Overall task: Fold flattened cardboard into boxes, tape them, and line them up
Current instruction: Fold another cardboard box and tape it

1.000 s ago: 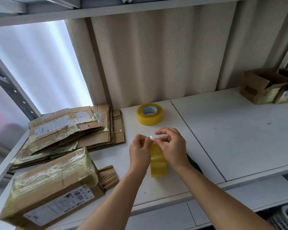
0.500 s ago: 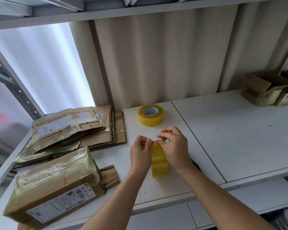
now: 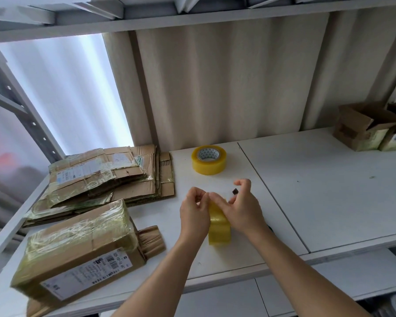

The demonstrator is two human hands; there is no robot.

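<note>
Both hands are working one tape roll (image 3: 219, 227) held on edge above the shelf (image 3: 329, 191): our left hand (image 3: 193, 213) is pinching its top rim, our right hand (image 3: 242, 209) is picking beside that pinch, apparently for the free end. We are risking the film splitting or resticking; flattened cardboard (image 3: 114, 175) is lying well left of our grip.
</note>
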